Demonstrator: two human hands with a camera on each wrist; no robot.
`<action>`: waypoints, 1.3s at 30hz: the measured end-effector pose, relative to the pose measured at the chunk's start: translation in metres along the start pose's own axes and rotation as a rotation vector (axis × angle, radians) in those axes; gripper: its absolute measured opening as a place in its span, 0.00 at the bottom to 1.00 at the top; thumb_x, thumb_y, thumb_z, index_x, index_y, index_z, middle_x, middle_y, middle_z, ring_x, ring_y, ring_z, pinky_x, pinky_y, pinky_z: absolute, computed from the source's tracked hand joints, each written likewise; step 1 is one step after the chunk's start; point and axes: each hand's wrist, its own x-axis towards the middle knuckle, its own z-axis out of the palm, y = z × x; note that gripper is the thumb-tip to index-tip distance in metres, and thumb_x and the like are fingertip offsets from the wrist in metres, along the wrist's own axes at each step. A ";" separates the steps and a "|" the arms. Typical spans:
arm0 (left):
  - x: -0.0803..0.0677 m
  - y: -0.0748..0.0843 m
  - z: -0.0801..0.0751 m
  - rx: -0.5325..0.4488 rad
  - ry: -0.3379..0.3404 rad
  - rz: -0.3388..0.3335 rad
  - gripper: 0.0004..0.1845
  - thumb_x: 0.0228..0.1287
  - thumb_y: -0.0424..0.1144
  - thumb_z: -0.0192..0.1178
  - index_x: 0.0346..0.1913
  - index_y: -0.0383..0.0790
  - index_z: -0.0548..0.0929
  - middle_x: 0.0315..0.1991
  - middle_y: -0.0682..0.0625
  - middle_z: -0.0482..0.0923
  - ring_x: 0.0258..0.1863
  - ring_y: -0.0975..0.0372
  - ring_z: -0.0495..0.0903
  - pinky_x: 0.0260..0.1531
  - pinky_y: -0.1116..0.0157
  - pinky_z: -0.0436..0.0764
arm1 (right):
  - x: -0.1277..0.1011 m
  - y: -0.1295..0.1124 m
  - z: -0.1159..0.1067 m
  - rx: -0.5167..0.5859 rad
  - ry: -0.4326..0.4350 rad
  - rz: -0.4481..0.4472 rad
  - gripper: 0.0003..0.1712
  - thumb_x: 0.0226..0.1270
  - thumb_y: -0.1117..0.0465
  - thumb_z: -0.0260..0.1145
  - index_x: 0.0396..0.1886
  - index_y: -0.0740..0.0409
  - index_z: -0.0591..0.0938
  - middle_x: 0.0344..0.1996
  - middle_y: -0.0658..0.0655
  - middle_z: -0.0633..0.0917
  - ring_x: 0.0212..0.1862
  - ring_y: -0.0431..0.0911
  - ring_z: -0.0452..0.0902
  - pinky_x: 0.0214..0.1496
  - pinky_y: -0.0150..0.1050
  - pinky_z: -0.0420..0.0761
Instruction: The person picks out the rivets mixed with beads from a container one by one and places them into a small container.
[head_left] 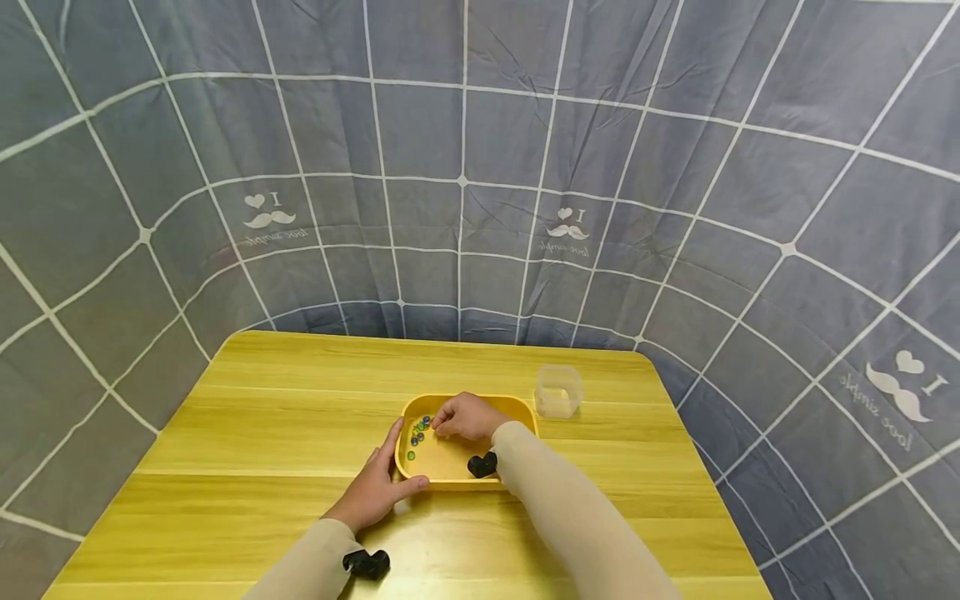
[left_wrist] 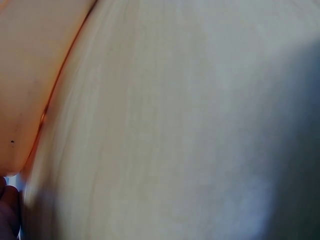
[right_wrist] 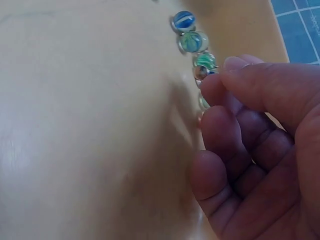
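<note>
From the head camera, a shallow yellow plastic tray with rounded corners (head_left: 517,410) sits mid-way across the yellow wooden table (head_left: 262,417), with a small clear plastic cup (head_left: 558,390) just beside its far right corner. The left hand (head_left: 375,487) clasps the tray's near left corner, thumb curled over the rim, while the right hand (head_left: 467,417) reaches inside, fingers bent down at a cluster of small blue and green glass marbles (head_left: 417,432) near the tray's left wall. The left wrist view shows only blurred table grain, the tray's pale wall (left_wrist: 25,75) and a fingertip. The right wrist view brings the marbles (right_wrist: 192,42) close, lined along the tray wall, with the fingertips (right_wrist: 235,65) curled together over the lower ones; whether one is pinched cannot be told.
</note>
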 end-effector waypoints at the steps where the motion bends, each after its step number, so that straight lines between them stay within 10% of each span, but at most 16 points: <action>1: 0.000 0.000 0.000 -0.005 -0.002 -0.004 0.62 0.63 0.59 0.74 0.87 0.63 0.39 0.83 0.39 0.58 0.83 0.35 0.50 0.77 0.31 0.56 | -0.001 -0.001 -0.002 -0.001 0.000 0.003 0.05 0.70 0.63 0.74 0.42 0.55 0.94 0.34 0.46 0.91 0.34 0.38 0.79 0.39 0.29 0.79; 14: -0.001 0.001 0.000 -0.013 -0.011 -0.011 0.62 0.64 0.60 0.73 0.87 0.61 0.38 0.85 0.40 0.54 0.85 0.36 0.40 0.79 0.31 0.40 | -0.010 -0.006 -0.018 -0.024 0.028 -0.010 0.05 0.71 0.62 0.73 0.41 0.56 0.94 0.34 0.49 0.92 0.31 0.39 0.77 0.33 0.31 0.77; 39: -0.004 -0.001 -0.001 -0.048 -0.019 0.022 0.62 0.65 0.56 0.74 0.87 0.57 0.39 0.81 0.37 0.63 0.80 0.38 0.57 0.79 0.34 0.53 | -0.040 -0.007 -0.058 -0.048 0.077 -0.038 0.11 0.75 0.59 0.70 0.49 0.59 0.92 0.44 0.49 0.92 0.39 0.40 0.81 0.43 0.35 0.80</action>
